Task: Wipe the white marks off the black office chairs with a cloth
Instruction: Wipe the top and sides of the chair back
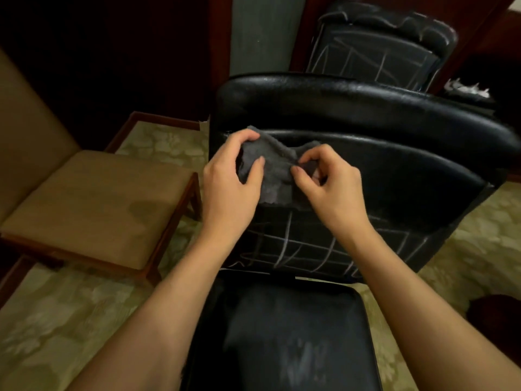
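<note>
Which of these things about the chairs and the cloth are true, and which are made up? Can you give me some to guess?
1. Both hands hold the grey cloth. True: the left hand and the right hand both pinch it.
2. The near black chair has no white marks left. False: white lines still cross its lower backrest.
3. A tan chair stands left of it. True.
4. The far black chair is wiped clean. False: it has white lines too.
</note>
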A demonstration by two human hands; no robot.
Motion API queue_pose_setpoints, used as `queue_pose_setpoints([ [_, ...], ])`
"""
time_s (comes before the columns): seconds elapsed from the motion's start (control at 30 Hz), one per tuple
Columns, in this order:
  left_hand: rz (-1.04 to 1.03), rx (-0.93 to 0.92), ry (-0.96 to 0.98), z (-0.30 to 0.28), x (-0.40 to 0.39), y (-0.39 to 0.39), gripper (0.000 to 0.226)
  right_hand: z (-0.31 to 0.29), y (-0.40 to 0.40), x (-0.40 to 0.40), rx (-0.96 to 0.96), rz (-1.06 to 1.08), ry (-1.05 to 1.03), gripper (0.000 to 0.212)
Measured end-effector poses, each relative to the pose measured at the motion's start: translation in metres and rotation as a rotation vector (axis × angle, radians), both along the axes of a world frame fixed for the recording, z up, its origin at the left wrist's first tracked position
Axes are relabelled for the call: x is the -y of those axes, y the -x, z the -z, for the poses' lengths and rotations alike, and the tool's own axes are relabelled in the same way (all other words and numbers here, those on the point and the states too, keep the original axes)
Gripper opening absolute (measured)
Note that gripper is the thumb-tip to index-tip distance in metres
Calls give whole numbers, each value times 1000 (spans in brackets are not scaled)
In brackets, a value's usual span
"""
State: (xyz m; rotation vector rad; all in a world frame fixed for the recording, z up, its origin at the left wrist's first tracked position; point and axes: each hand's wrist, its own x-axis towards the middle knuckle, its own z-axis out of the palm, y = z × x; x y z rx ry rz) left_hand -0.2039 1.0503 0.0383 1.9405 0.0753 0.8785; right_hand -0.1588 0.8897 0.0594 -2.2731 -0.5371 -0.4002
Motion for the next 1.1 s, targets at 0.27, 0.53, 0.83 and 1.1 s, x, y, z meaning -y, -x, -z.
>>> queue_pose_setpoints([
  [0.27, -75, 59, -390, 47, 0, -26, 28, 38, -13, 4, 156, 126, 180, 19],
  [0.53, -129, 111, -424, 60, 17, -38, 30, 58, -17, 19, 333, 145, 279, 33],
  [0.83, -103, 117, -321, 82, 34, -52, 41, 80, -25, 37, 517, 257, 369, 34],
  [1.1, -207, 183, -399, 108, 63, -62, 44, 94, -35, 62, 546, 233, 397, 30],
])
